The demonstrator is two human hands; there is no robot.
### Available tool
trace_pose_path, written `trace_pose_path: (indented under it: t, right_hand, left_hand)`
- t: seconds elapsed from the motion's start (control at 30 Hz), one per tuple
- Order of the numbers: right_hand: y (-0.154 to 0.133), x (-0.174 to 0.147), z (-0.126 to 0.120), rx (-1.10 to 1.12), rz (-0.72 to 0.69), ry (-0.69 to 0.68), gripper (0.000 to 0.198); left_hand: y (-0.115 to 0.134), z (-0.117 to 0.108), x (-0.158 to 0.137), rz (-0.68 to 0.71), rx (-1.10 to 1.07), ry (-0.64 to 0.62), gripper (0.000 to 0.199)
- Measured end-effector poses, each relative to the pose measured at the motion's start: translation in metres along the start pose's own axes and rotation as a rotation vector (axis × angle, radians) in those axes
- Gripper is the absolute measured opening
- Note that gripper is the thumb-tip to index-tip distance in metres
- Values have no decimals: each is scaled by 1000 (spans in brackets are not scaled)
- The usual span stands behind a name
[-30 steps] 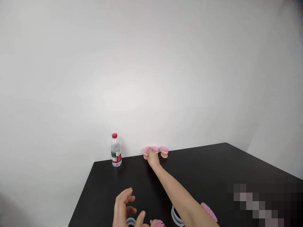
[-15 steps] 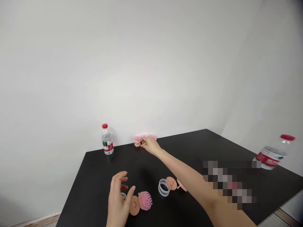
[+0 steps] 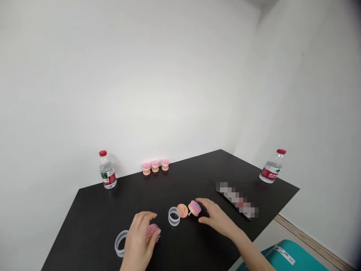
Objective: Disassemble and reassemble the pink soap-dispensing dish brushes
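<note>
My left hand (image 3: 139,239) curls over a pink bristle brush head (image 3: 153,232) near the table's front edge, fingers around it. A clear plastic ring (image 3: 121,243) lies just left of that hand. My right hand (image 3: 218,219) rests open on the black table (image 3: 197,177), its fingertips beside another pink brush head (image 3: 194,207). A peach disc (image 3: 182,210) and a second clear ring (image 3: 174,216) lie to the left of that brush head. Three assembled pink brushes (image 3: 155,166) stand in a row at the back edge by the wall.
A water bottle with a red cap (image 3: 106,170) stands at the back left corner. Another bottle (image 3: 271,166) stands at the right corner. A flat dark object (image 3: 237,198) lies right of my right hand. A teal case (image 3: 284,258) sits on the floor below the table.
My right hand has drawn back from the row of brushes at the wall to the loose parts near me. My left hand closed over a brush head. The view swung right.
</note>
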State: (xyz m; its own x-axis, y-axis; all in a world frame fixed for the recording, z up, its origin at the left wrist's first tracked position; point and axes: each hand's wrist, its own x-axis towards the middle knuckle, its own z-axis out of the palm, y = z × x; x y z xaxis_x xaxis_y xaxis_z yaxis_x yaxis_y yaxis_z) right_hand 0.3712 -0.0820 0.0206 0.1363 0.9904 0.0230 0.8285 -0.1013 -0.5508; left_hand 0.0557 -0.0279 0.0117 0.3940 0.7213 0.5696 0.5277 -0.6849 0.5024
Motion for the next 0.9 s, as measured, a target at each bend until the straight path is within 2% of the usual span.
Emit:
trace_pose_path:
  t: [0.07, 0.17, 0.23, 0.3, 0.4, 0.47, 0.63, 0.77, 0.83, 0.9]
  right_hand:
    - [10, -9, 13, 38, -18, 71, 58]
    - [12, -13, 27, 38, -100, 178, 51]
    - [10, -11, 33, 24, -143, 220, 50]
    - [8, -6, 37, 10, -156, 241, 51]
    - [7, -3, 40, 4, -159, 250, 55]
    - [6, -4, 38, 16, -182, 247, 53]
    - [-2, -8, 29, 36, -227, 227, 43]
    - [-9, -1, 28, -18, -99, 178, 55]
    - [-8, 3, 30, 2, -63, 131, 58]
    - [-4, 6, 33, 43, -61, 121, 51]
  left_hand:
    - [16, 13, 4, 38, 29, -84, 30]
    - [37, 42, 14, 40, 126, -224, 63]
    - [45, 63, 21, 29, 201, -291, 74]
    - [49, 81, 29, 22, 221, -292, 74]
    - [53, 92, 37, 15, 220, -262, 54]
    - [55, 87, 38, 22, 191, -238, 45]
    - [63, 53, 24, 18, 5, -161, 49]
    - [60, 28, 13, -193, -418, -89, 40]
    - [53, 21, 9, -300, -548, -106, 45]
    - [44, 18, 5, -377, -660, -117, 55]
